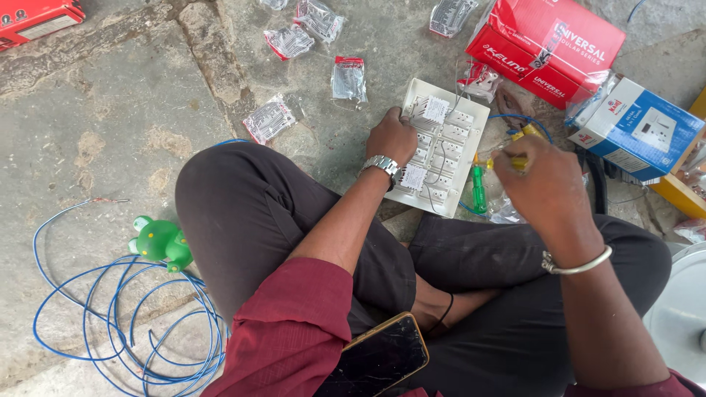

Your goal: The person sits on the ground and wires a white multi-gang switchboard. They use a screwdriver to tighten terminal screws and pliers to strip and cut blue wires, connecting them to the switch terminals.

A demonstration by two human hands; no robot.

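A white switch panel (448,140) lies back side up on the stone floor in front of my crossed legs, with several switch modules and thin wires across it. My left hand (391,137), a metal watch on its wrist, grips the panel's left edge. My right hand (543,185), a metal bangle on its wrist, is closed on a yellow-handled tool (519,137) just right of the panel. A green-handled screwdriver (479,188) lies on the floor between the panel and my right hand.
Red cartons (548,45) and a blue-and-white box (638,126) sit at the upper right. Several small clear packets (271,117) lie scattered above. A blue wire coil (121,323) and a green pair of pliers (160,241) lie at the left. A phone (379,356) rests on my lap.
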